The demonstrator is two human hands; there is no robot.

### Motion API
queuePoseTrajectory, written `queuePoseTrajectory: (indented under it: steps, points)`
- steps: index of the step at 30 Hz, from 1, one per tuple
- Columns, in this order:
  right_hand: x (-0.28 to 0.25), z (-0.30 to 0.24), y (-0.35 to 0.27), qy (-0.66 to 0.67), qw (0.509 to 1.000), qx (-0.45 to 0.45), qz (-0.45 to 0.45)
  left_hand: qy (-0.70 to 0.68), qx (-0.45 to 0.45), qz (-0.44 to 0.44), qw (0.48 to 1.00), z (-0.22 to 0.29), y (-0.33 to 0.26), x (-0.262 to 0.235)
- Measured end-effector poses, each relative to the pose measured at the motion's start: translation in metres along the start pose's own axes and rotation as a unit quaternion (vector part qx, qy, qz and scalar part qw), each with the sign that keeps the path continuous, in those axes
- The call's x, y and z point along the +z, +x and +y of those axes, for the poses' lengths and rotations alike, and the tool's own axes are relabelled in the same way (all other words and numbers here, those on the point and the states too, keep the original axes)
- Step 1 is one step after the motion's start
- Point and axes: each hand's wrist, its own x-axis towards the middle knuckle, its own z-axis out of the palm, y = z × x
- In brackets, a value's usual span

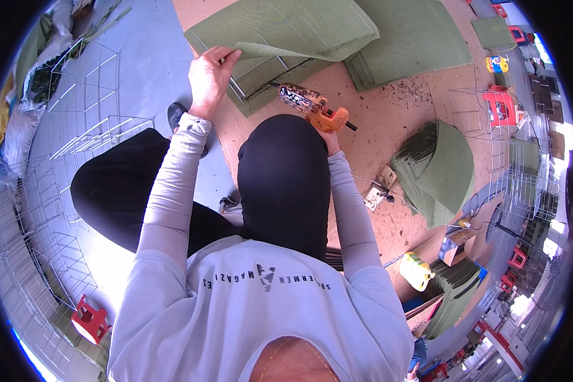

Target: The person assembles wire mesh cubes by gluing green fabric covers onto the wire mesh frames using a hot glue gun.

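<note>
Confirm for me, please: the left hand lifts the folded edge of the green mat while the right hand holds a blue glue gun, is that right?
Not quite: the head view shows the glue gun is orange. The left hand does lift the green mat edge; the right hand holds the gun.

Well right of the right hand [330, 141] and nearer the body, a yellow plastic jug [417, 270] with a pale label panel, lying tilted on the floor. Just beyond it, an open brown cardboard box [457, 245]. Between hand and box, a small whitish block-shaped thing [375, 198], kind unclear.
</note>
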Motion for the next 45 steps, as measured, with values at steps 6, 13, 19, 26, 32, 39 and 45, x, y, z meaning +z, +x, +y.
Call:
queuePoseTrajectory:
  steps: [6, 13, 19, 26, 32, 39, 45]
  points:
    - [0.001, -0.002, -0.006, -0.051, 0.997, 0.047, -0.016, 0.000, -0.012, -0.003, 1.000, 0.000, -0.001, -0.002]
    - [0.009, 0.001, -0.016, -0.088, 0.995, 0.033, -0.025, -0.006, -0.008, -0.001, 1.000, 0.000, -0.002, 0.000]
    - [0.005, 0.006, -0.015, -0.098, 0.993, 0.013, -0.067, -0.006, -0.013, -0.005, 1.000, 0.000, -0.005, 0.001]
    - [-0.007, 0.018, -0.011, -0.110, 0.986, -0.017, -0.126, -0.023, 0.011, -0.028, 0.999, -0.011, -0.018, 0.000]
    - [-0.019, 0.021, -0.008, -0.121, 0.978, -0.059, -0.159, -0.030, 0.087, -0.054, 0.994, -0.018, -0.035, 0.001]
    - [-0.070, 0.034, -0.039, 0.149, 0.987, 0.046, -0.045, 0.043, 0.216, -0.082, 0.972, -0.040, -0.064, -0.003]
    - [-0.182, 0.092, -0.084, 0.268, 0.928, -0.016, 0.259, -0.054, 0.101, -0.120, 0.986, -0.044, -0.082, 0.010]
